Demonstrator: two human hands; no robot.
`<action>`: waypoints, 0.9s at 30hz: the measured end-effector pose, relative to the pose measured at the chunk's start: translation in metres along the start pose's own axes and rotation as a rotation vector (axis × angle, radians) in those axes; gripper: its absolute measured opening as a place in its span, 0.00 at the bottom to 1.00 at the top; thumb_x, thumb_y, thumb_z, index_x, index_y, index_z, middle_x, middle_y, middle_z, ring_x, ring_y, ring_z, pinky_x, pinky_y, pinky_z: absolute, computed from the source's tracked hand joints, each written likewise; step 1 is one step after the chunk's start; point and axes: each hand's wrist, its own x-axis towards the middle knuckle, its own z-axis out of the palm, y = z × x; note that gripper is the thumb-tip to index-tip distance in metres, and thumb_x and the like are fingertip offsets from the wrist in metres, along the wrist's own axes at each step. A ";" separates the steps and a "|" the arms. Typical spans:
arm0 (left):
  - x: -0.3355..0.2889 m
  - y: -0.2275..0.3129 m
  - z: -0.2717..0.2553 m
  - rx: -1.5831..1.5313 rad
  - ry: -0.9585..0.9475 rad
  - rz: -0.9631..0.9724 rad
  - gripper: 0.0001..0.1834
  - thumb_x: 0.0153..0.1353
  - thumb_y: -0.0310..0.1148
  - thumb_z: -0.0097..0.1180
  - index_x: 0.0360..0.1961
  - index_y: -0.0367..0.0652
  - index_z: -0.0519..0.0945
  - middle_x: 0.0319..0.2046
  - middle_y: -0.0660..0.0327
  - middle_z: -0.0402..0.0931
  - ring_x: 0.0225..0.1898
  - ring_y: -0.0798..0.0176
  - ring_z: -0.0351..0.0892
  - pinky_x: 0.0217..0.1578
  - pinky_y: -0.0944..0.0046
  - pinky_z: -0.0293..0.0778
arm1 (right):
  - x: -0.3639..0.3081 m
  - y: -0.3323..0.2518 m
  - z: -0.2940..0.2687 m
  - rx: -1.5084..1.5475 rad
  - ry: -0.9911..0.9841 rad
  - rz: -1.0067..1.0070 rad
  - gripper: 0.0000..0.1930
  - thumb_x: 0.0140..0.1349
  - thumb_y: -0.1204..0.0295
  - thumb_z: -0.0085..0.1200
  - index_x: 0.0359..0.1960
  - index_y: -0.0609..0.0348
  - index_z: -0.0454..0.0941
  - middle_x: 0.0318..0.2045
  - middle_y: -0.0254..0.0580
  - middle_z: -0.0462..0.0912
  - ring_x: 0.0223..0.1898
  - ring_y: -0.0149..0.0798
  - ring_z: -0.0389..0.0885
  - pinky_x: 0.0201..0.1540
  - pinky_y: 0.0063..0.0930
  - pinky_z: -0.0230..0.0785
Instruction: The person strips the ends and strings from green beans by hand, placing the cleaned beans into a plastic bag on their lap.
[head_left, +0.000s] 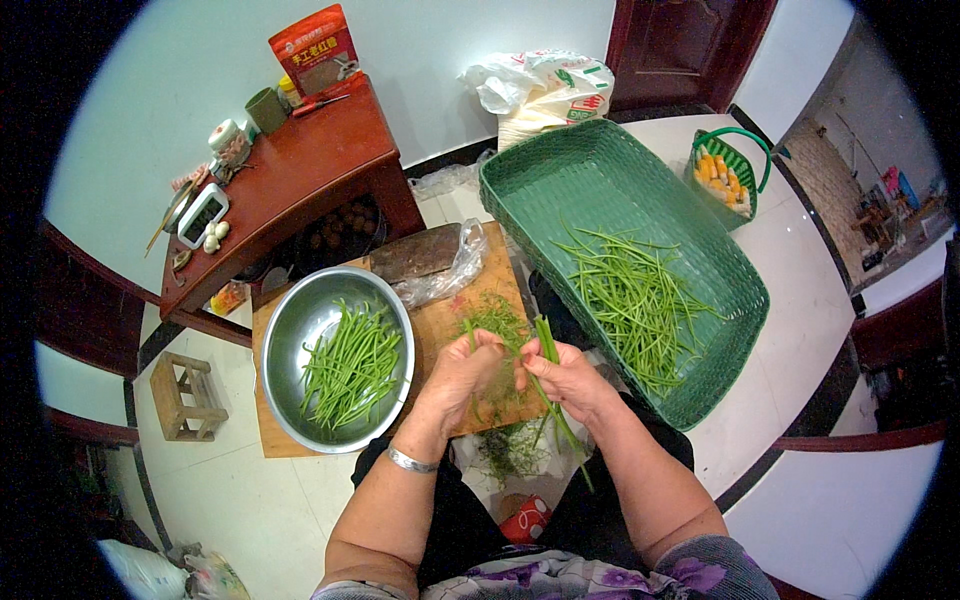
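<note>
My left hand (460, 376) is closed in a pinch on the end of a green bean, above a wooden board. Close beside it, my right hand (570, 382) grips a few long green beans (550, 400) that stick out above and hang below the fingers. A steel bowl (312, 300) at the left contains a heap of short green bean pieces (350, 365). To the right, long whole beans (640, 305) lie in a big green woven basket (540, 185). Green trimmings (492, 318) are scattered on the board (508, 285) just beyond my hands.
A dark block (415, 255) and a clear plastic bag (462, 268) lie on the board. Behind stands a red-brown wooden table (290, 175) with small items. A small green basket (735, 200) of corn is at far right. A wooden stool (188, 398) stands at left. More trimmings (512, 450) lie below the board.
</note>
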 end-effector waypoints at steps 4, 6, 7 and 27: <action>0.003 -0.004 -0.002 0.043 0.022 0.037 0.02 0.53 0.30 0.48 0.26 0.45 0.71 0.18 0.73 0.66 0.17 0.81 0.61 0.15 0.80 0.56 | 0.000 0.002 0.001 0.007 0.039 0.002 0.07 0.54 0.65 0.50 0.33 0.50 0.68 0.21 0.36 0.75 0.10 0.17 0.51 0.12 0.10 0.39; 0.005 -0.007 0.000 0.125 0.064 0.074 0.02 0.52 0.29 0.48 0.26 0.44 0.71 0.18 0.73 0.66 0.17 0.81 0.61 0.15 0.80 0.56 | 0.001 0.002 -0.001 0.003 0.067 0.026 0.08 0.54 0.66 0.49 0.33 0.51 0.68 0.21 0.36 0.75 0.10 0.18 0.51 0.12 0.11 0.40; 0.004 -0.007 0.001 0.154 0.069 0.087 0.02 0.52 0.29 0.48 0.26 0.44 0.71 0.18 0.73 0.66 0.17 0.81 0.61 0.15 0.80 0.56 | 0.003 0.003 -0.002 0.010 0.090 0.020 0.07 0.55 0.66 0.49 0.33 0.51 0.68 0.21 0.36 0.75 0.09 0.18 0.50 0.12 0.11 0.40; -0.001 -0.003 -0.001 0.426 0.017 0.282 0.05 0.52 0.30 0.50 0.24 0.41 0.74 0.20 0.73 0.68 0.21 0.81 0.63 0.21 0.78 0.61 | 0.004 -0.003 -0.011 0.090 0.072 0.073 0.08 0.55 0.68 0.48 0.33 0.57 0.69 0.22 0.39 0.75 0.08 0.18 0.52 0.10 0.10 0.43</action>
